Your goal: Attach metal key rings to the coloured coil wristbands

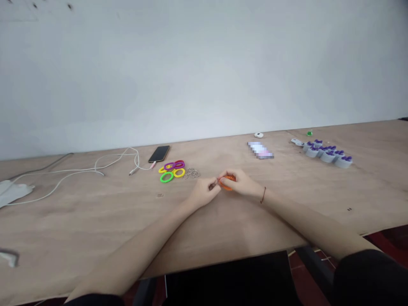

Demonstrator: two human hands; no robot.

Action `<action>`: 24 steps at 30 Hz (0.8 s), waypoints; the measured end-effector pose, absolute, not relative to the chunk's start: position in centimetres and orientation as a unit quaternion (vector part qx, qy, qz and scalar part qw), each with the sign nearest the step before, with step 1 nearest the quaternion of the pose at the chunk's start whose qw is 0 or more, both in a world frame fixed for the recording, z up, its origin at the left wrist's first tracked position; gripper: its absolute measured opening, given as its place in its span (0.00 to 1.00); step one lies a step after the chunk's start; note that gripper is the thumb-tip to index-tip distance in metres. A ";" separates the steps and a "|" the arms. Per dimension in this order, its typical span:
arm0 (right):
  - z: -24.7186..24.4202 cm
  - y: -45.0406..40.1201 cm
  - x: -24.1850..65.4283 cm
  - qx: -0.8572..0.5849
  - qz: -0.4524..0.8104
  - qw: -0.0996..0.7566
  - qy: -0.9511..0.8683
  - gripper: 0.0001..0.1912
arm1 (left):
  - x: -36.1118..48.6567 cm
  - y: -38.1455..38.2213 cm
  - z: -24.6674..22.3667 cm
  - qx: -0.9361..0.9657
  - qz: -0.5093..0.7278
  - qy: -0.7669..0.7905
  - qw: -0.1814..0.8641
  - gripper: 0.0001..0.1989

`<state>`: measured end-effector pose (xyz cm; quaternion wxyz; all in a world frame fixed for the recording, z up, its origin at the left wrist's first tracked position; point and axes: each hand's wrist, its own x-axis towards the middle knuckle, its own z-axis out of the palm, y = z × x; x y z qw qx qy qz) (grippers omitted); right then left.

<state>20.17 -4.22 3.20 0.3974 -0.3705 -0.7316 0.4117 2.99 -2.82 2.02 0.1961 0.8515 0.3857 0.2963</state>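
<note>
In my right hand [242, 182] I hold an orange spiral coil bracelet [227, 182], with thumb and fingers closed round it. My left hand [204, 190] meets it at the bracelet's left edge, thumb and forefinger pinched together. Whatever lies between those left fingertips is too small to make out. Just left of my hands is a small heap of metal rings [192, 172]. Beside the heap lie more coil bracelets: a green one [166, 177], a yellow one [179, 173], a purple one [169, 166] and a red one [180, 163], some overlapping.
A dark phone [159, 154] with a white cable [137, 159] lies behind the bracelets. Another phone [260, 150] and a white round object [259, 135] lie near the wall. Several white cups with purple tops [328, 156] stand at right. A white adapter [14, 191] sits at left.
</note>
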 end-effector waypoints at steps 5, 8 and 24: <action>2.2 -4.0 19.9 -0.373 0.350 0.413 -0.754 0.10 | 3.1 -2.8 1.9 0.851 0.299 0.406 0.145 0.11; 1.8 -3.8 19.6 -0.384 0.366 0.428 -0.732 0.12 | 3.1 -2.8 1.8 0.858 0.296 0.405 0.107 0.11; 2.2 -4.1 19.5 -0.386 0.352 0.473 -0.710 0.09 | 3.2 -3.3 1.8 0.805 0.377 0.428 0.162 0.10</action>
